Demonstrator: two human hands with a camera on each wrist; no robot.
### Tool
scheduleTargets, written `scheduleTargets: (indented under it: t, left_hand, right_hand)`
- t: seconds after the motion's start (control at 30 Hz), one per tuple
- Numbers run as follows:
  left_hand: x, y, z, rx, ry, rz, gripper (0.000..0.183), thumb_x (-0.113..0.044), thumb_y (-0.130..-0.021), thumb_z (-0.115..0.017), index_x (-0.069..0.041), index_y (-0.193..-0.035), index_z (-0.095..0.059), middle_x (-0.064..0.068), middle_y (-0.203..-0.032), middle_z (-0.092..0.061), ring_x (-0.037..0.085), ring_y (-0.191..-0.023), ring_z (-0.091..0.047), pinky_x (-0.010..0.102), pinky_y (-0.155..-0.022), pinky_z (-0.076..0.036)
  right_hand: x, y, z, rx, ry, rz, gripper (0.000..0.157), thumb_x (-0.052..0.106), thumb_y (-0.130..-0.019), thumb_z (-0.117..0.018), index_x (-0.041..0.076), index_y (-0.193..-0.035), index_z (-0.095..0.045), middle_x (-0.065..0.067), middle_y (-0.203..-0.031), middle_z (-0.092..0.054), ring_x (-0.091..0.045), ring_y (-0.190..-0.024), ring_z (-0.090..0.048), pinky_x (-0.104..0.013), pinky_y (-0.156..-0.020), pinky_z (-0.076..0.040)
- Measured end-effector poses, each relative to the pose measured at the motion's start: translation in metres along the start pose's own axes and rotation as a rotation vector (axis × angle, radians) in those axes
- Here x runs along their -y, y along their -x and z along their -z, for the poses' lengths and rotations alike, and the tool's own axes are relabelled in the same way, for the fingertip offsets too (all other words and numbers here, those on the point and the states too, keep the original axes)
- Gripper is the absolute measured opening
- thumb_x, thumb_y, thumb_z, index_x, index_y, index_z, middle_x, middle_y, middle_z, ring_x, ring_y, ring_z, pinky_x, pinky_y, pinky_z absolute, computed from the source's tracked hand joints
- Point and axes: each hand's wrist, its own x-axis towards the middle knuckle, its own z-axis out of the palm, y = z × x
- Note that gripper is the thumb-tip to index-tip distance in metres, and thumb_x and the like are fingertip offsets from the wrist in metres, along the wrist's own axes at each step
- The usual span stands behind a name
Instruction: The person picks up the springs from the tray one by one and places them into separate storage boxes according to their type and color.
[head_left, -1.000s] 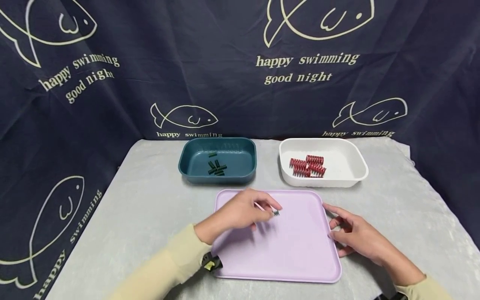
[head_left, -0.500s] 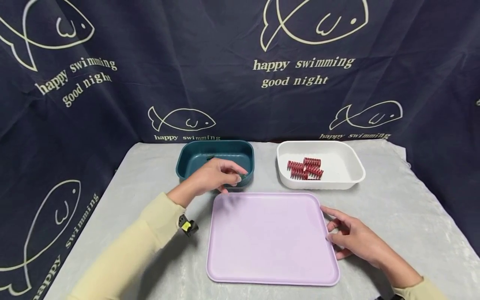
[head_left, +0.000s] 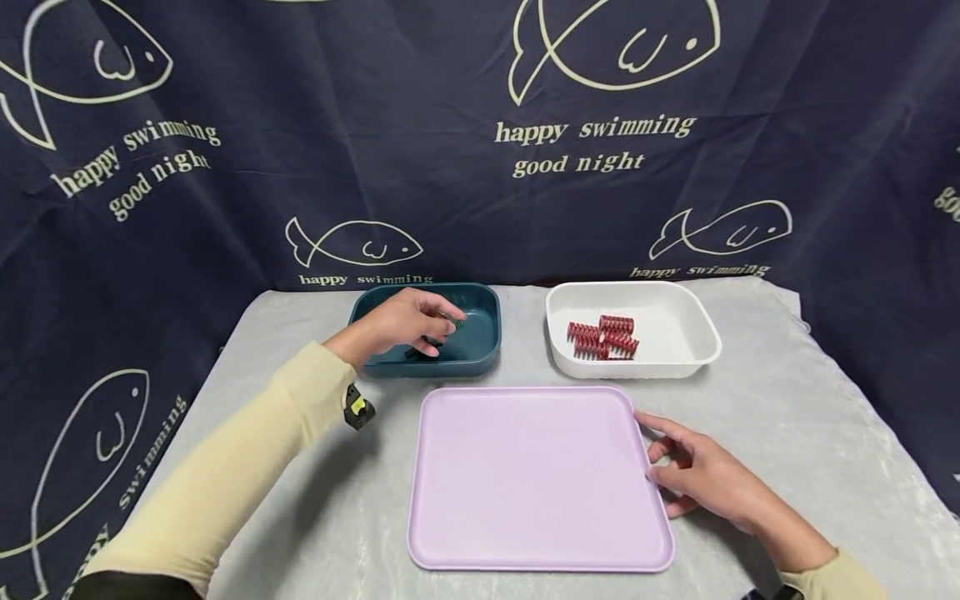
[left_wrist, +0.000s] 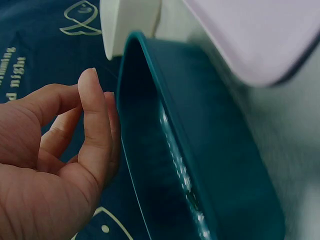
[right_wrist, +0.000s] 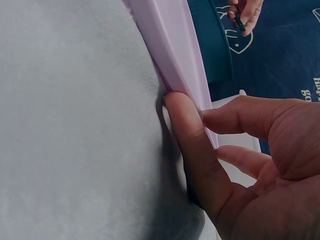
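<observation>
My left hand (head_left: 405, 321) hovers over the teal bin (head_left: 480, 364) and pinches a small dark green spring (head_left: 458, 323) between thumb and fingertips. In the right wrist view that spring (right_wrist: 239, 22) shows in the distant hand; the left wrist view hides it behind the fingers (left_wrist: 92, 115). A few more dark springs (head_left: 414, 353) lie in the teal bin, partly covered by the hand. At the lilac tray (head_left: 540, 475), my right hand (head_left: 708, 475) touches the right edge with thumb and fingertips, its fingers loosely bent and not wrapped round it.
To the right of the teal bin stands a white bin (head_left: 690, 337) with several red springs (head_left: 603, 337) in its left half. A grey cloth (head_left: 795, 400) covers the table, and a dark blue fish-print curtain (head_left: 480, 208) hangs behind and at the sides.
My left hand has carried the green spring from above the tray, up and left, to over the teal bin. The right hand stays at the tray's edge. The head view has shifted slightly.
</observation>
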Motion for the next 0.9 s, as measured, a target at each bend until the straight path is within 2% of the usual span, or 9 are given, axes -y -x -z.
scheduleTargets:
  t: [0.23, 0.5, 0.73, 0.9]
  left_hand:
    - [0.002, -0.015, 0.016, 0.005, -0.09, 0.036, 0.033, 0.001, -0.1, -0.06, 0.002, -0.132, -0.066, 0.016, -0.118, -0.067, 0.038, -0.11, -0.061, 0.035, -0.076, -0.063]
    - [0.005, -0.027, 0.024, 0.048, -0.197, 0.052, 0.035, 0.001, -0.1, -0.059, 0.007, -0.134, -0.063, 0.025, -0.123, -0.064, 0.042, -0.116, -0.06, 0.035, -0.078, -0.063]
    - [0.013, -0.034, 0.027, 0.065, -0.268, 0.074, 0.033, 0.004, -0.098, -0.058, 0.008, -0.13, -0.064, 0.019, -0.112, -0.067, 0.025, -0.093, -0.061, 0.036, -0.077, -0.063]
    - [0.018, -0.038, 0.028, 0.07, -0.301, 0.1, 0.031, 0.005, -0.099, -0.057, 0.01, -0.129, -0.065, 0.021, -0.112, -0.068, 0.024, -0.088, -0.062, 0.035, -0.076, -0.063]
  right_hand:
    - [0.001, 0.0, -0.001, -0.006, 0.006, 0.0, 0.079, -0.003, -0.092, -0.069, 0.005, -0.161, -0.031, -0.021, -0.111, -0.052, -0.025, -0.083, -0.058, -0.049, -0.056, -0.061]
    - [0.003, 0.001, -0.001, -0.025, 0.01, -0.028, 0.08, -0.004, -0.091, -0.069, 0.006, -0.161, -0.032, -0.02, -0.112, -0.053, -0.026, -0.084, -0.058, -0.049, -0.056, -0.061]
    - [0.002, 0.0, 0.001, -0.015, -0.001, -0.018, 0.08, -0.003, -0.091, -0.069, 0.006, -0.161, -0.031, -0.021, -0.112, -0.052, -0.026, -0.085, -0.058, -0.049, -0.056, -0.061]
    - [0.002, -0.001, 0.0, -0.01, 0.004, -0.01, 0.079, -0.003, -0.092, -0.069, 0.006, -0.161, -0.031, -0.021, -0.111, -0.052, -0.025, -0.084, -0.057, -0.049, -0.055, -0.061]
